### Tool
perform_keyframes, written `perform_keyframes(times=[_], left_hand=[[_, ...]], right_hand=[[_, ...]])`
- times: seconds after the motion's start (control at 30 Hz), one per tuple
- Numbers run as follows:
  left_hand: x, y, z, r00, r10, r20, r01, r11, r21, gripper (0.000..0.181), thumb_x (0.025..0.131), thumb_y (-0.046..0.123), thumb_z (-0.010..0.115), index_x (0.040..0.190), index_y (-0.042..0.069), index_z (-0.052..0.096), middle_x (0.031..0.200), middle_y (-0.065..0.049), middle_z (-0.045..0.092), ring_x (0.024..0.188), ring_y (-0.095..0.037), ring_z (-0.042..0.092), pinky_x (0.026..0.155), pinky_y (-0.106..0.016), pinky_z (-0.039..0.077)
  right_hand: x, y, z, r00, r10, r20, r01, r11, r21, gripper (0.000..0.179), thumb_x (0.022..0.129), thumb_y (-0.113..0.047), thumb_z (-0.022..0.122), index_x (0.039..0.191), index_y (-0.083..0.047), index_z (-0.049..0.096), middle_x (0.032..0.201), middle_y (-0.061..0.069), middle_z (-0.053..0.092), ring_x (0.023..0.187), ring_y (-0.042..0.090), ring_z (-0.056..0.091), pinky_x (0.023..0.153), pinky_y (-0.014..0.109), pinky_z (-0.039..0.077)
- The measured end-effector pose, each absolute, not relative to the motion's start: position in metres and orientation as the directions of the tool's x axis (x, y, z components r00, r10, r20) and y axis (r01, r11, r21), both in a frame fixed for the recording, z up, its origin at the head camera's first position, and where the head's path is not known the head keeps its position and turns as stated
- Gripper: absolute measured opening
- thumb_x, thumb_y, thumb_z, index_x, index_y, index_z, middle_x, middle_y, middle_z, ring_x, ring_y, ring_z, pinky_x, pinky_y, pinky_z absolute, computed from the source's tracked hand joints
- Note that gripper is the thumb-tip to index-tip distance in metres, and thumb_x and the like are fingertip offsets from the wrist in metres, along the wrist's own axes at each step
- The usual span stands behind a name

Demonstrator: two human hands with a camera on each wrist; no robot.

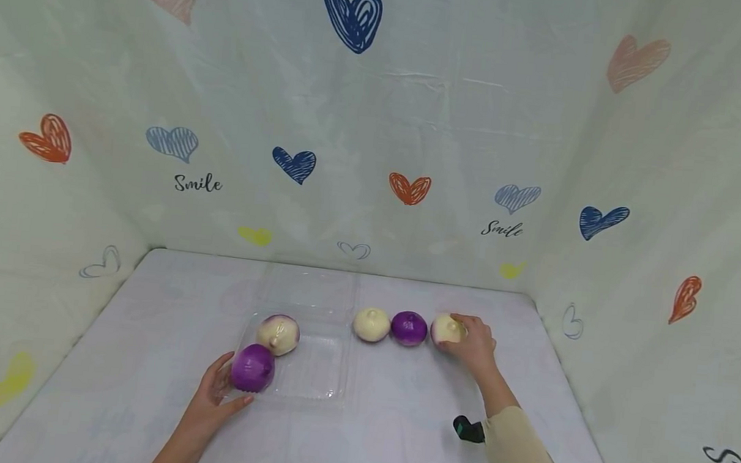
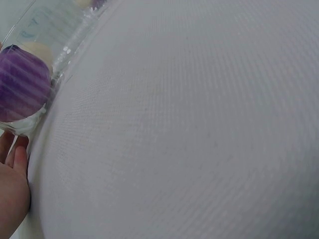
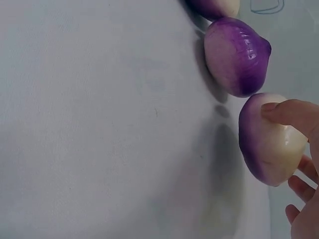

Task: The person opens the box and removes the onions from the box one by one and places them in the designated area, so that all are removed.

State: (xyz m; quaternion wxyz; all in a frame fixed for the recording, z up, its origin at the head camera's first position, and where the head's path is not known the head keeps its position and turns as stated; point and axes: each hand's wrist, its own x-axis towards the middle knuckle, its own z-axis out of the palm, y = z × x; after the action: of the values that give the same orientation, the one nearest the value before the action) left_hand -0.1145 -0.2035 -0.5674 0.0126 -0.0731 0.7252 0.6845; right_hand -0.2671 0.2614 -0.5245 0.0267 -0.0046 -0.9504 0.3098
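Observation:
My right hand pinches a cream-and-purple turnip between thumb and fingers at the right end of a row. Its shadow falls apart from it in the right wrist view. Beside it in the row are a purple turnip and a cream one. My left hand holds the front left corner of a clear plastic container, fingers along the side and thumb at the front. Inside its left part sit a purple turnip and, touching behind it, a cream one.
The container's clear lid lies folded back toward the rear of the white table. A small black-and-green object shows beside the right sleeve. A heart-printed curtain encloses the table's back and sides.

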Motion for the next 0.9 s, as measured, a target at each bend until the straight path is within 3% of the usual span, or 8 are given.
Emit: perform_keyframes(times=[0.9], left_hand=[[-0.1146,-0.2039,-0.5671,-0.985,-0.092,-0.146,-0.151,0.055,0.987,0.096,0.08,-0.002,0.076,0.153,0.004,0.014,0.153,-0.034,0.016,0.139,-0.052,0.017,0.105,-0.072,0.008]], right_hand=[[-0.2755,0.256,-0.5314,-0.999,0.009,0.035,-0.01,0.852,-0.523,0.065,0.072,-0.022,0.085,0.13,-0.007,0.059,0.131,0.022,0.052,0.119,0.045,0.042,0.091,0.061,0.031]])
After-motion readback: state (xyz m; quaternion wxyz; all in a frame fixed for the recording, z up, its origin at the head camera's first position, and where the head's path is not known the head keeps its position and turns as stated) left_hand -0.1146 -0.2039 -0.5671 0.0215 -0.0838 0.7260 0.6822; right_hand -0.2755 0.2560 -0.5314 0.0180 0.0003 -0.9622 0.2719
